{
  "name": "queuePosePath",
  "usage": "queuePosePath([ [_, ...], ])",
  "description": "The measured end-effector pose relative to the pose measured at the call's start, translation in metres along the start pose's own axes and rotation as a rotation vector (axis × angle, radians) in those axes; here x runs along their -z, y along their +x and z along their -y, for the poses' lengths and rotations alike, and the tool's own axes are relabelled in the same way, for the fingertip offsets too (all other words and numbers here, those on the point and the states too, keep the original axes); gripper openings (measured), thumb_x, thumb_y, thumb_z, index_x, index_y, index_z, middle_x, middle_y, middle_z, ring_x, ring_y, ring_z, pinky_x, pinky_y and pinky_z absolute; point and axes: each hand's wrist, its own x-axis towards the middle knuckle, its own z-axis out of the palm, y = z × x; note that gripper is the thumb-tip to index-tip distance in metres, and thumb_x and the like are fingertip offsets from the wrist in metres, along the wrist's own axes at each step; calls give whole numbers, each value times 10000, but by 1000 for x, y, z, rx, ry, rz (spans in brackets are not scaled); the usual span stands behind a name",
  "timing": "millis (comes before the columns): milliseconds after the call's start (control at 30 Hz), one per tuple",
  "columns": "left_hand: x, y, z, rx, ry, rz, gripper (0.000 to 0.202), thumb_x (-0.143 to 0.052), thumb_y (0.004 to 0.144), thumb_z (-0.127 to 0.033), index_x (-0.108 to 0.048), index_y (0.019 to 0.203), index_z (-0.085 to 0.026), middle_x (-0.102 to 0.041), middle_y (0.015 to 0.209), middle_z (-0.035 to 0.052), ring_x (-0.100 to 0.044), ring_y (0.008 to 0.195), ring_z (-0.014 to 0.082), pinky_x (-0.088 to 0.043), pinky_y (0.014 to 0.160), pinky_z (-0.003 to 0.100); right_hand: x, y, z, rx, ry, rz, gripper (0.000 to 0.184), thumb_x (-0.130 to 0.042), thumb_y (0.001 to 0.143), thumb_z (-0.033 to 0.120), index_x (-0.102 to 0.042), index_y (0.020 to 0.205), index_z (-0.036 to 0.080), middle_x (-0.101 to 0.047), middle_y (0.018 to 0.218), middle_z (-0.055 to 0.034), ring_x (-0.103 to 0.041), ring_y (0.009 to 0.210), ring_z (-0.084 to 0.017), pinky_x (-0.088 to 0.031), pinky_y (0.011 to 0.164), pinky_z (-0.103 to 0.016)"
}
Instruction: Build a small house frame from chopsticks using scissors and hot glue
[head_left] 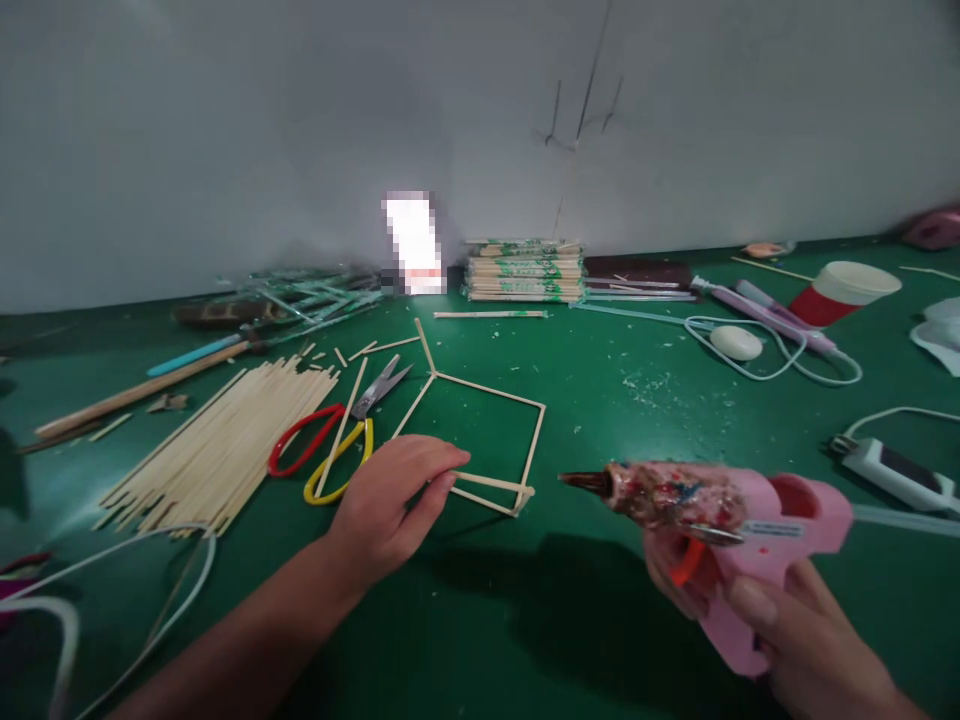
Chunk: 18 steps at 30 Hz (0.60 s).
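Between thumb and fingers, my left hand (397,500) pinches a thin wooden stick (491,483). The stick's far end is at the near right corner of a square frame of sticks (534,440) on the green table; whether it touches cannot be told. At the frame's far left corner, another stick (425,345) sticks out. My right hand (787,610) is wrapped around the handle of a pink glue gun (697,505), its stained nozzle pointing left toward that near right corner, a short way off. Scissors (360,420) with one red and one yellow handle lie beyond my left hand.
Many loose sticks (217,440) lie in a bundle at left, with a white cable (202,570) near them. Wrapped chopstick packs (525,272) are stacked by the wall beside a lit, blurred-out screen (415,240). A paper cup (840,295), a corded pink tool (765,315) and a white adapter (900,472) occupy the right.
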Motion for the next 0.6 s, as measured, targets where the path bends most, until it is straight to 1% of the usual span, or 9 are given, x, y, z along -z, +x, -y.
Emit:
queuePosePath([
  [67,-1,1,0,-1,-10,10,239,-466,871,-142,-614,1051,-194,-680,975,52,-619,936,173,-505,831,315,-4,-1,-4,-26,14,-39,456,-687,593,636,-642,714,199,-610,662,-65,-460,515,-151,-394,462,-288],
  [167,-1,1,1,0,-20,23,244,-459,874,-138,-607,1058,-197,-677,977,51,-613,934,171,-502,831,322,-6,-4,-11,-56,-72,-63,419,-689,608,618,-611,621,207,-534,554,-25,-417,473,-136,-351,417,-267],
  [233,-2,0,2,6,-24,28,241,-463,872,-132,-606,1056,-195,-674,978,48,-610,937,167,-496,839,318,-4,-8,-15,-99,-105,-23,400,-674,631,612,-630,646,215,-494,509,-9,-401,435,-130,-335,391,-265],
  [300,-2,-1,2,15,-27,36,240,-467,871,-130,-603,1058,-195,-671,982,45,-606,943,164,-491,845,316,-1,-11,-18,-118,-115,17,398,-653,653,613,-662,695,217,-495,510,-10,-399,416,-126,-333,379,-265],
  [400,-2,-1,2,19,-35,43,241,-463,876,-134,-598,1065,-196,-670,986,45,-604,944,166,-490,838,320,5,-12,-22,-66,-126,43,394,-628,682,604,-688,743,219,-537,550,-29,-420,418,-126,-340,376,-259],
  [500,-2,0,2,15,-46,41,246,-459,875,-126,-600,1066,-192,-670,983,50,-603,942,169,-488,837,323,11,-9,-24,-15,-153,112,383,-580,736,581,-697,791,221,-581,597,-52,-450,434,-140,-357,376,-261],
  [600,-2,1,2,7,-48,38,245,-461,875,-132,-603,1064,-195,-673,972,49,-605,933,171,-490,835,326,14,-8,-27,-15,-191,117,355,-573,752,559,-682,760,221,-572,594,-54,-465,458,-152,-360,379,-258],
])
